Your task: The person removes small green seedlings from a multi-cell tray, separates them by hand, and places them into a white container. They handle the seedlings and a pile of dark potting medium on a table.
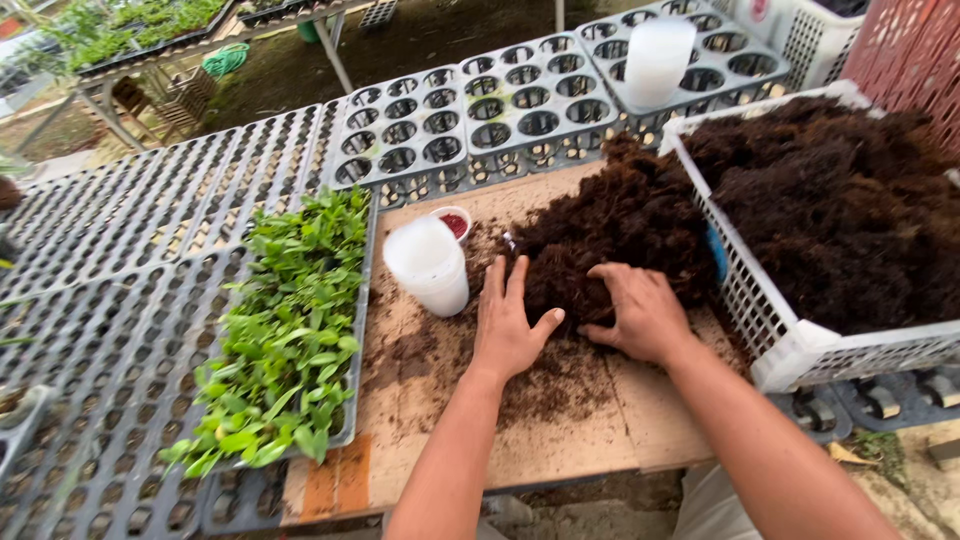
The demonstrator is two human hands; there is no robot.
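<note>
Both my hands rest on a heap of dark brown fibrous soil (610, 225) piled on a wooden board (560, 440). My left hand (508, 320) lies flat with fingers spread at the heap's near left edge. My right hand (640, 312) presses palm down on the heap's near right side, fingers curled into the soil. A stack of translucent white cups (428, 264) stands just left of my left hand. Behind it sits a small white dish with red contents (453, 222).
A tray of green seedlings (290, 330) lies at the left on grey perforated racks (110, 300). A white slatted crate (790, 340) full of the same soil stands at the right. Grey pot trays (480, 120) line the back, another white cup stack (655, 60) upon them.
</note>
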